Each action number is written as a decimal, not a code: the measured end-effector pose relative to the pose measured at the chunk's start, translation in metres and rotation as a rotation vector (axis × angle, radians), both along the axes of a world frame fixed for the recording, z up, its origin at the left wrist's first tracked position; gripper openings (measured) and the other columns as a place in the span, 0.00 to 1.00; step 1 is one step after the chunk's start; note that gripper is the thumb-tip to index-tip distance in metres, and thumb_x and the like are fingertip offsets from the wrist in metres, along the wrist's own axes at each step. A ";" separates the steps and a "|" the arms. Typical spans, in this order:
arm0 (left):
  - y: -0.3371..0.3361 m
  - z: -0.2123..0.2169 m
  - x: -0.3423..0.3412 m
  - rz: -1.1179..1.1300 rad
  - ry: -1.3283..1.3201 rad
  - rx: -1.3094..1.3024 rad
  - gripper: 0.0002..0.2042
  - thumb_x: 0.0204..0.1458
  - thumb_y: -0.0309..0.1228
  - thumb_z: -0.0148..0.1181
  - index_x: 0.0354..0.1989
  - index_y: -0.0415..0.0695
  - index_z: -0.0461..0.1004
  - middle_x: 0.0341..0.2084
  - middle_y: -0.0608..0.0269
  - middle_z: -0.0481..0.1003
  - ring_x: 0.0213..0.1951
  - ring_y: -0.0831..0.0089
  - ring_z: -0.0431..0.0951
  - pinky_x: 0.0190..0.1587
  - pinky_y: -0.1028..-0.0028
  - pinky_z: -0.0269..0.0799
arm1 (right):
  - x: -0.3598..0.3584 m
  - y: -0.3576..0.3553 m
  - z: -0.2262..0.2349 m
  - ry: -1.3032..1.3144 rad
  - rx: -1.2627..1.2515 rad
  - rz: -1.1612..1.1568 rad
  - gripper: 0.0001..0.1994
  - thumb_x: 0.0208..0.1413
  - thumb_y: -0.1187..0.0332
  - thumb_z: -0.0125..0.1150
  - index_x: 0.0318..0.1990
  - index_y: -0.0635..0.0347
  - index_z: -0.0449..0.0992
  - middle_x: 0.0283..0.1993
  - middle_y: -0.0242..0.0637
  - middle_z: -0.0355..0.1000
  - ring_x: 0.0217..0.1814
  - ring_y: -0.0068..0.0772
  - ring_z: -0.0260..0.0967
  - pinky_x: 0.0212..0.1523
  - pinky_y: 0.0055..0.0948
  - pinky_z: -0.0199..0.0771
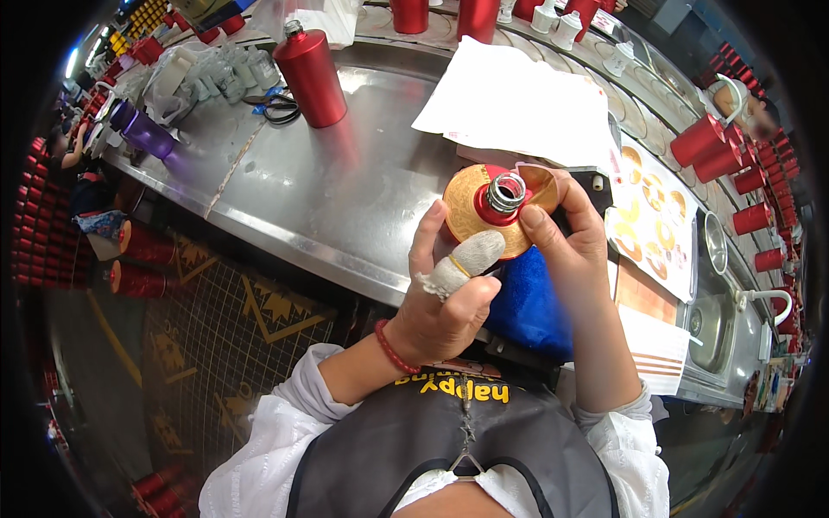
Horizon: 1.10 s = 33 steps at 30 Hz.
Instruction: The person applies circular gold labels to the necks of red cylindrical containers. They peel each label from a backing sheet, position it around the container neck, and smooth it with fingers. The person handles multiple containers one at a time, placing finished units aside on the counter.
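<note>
Between my hands is a red bottle [494, 207] with an uncapped, threaded glass mouth, tilted toward me. A gold ring-shaped label [465, 205] covers its shoulder around the neck. My left hand [449, 298] is curled at the bottle's near left side, one finger at the rim and a digit wrapped in white cloth [466, 263] pressing on the gold. My right hand [570, 229] pinches a raised gold flap of the label on the right of the neck. The bottle's lower body is hidden. A blue cushion [534, 302] sits beneath.
Another red bottle [315, 78] stands on the steel table [380, 147] beside black scissors [281, 108]. A purple water bottle [142, 131] is far left. White paper [518, 104] lies ahead, and a sheet of gold labels [652, 207] to the right, near a sink [712, 332].
</note>
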<state>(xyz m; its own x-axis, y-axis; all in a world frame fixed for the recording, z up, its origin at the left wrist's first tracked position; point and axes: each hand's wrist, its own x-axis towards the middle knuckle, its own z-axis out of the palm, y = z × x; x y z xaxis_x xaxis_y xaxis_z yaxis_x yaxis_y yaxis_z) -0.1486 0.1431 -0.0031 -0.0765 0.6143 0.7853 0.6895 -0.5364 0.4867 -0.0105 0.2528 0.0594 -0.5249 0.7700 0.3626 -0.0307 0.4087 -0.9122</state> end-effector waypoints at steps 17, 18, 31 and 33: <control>0.006 0.006 0.017 0.084 -0.005 0.070 0.26 0.51 0.19 0.62 0.57 0.57 0.63 0.63 0.31 0.51 0.60 0.35 0.66 0.65 0.46 0.62 | -0.003 -0.020 -0.003 -0.090 -0.008 -0.176 0.11 0.58 0.71 0.63 0.45 0.63 0.74 0.44 0.36 0.66 0.47 0.29 0.63 0.53 0.26 0.63; 0.006 0.008 0.014 0.061 -0.008 0.063 0.26 0.51 0.18 0.62 0.56 0.57 0.63 0.63 0.33 0.51 0.60 0.35 0.66 0.66 0.47 0.62 | -0.003 -0.018 -0.003 -0.074 -0.027 -0.161 0.11 0.57 0.71 0.64 0.46 0.63 0.74 0.44 0.36 0.66 0.47 0.30 0.64 0.53 0.26 0.64; 0.004 0.005 0.010 0.023 -0.009 0.078 0.20 0.51 0.18 0.61 0.48 0.50 0.61 0.53 0.42 0.68 0.64 0.26 0.56 0.66 0.37 0.53 | -0.001 0.001 -0.007 0.135 -0.164 0.046 0.08 0.61 0.70 0.61 0.41 0.62 0.70 0.52 0.37 0.71 0.55 0.26 0.65 0.59 0.28 0.63; 0.005 0.004 0.007 -0.026 -0.026 0.051 0.20 0.50 0.18 0.62 0.48 0.50 0.63 0.53 0.41 0.69 0.63 0.26 0.56 0.66 0.37 0.53 | -0.002 0.001 -0.008 0.150 -0.147 0.032 0.07 0.61 0.70 0.61 0.41 0.63 0.70 0.51 0.37 0.71 0.54 0.25 0.65 0.58 0.28 0.64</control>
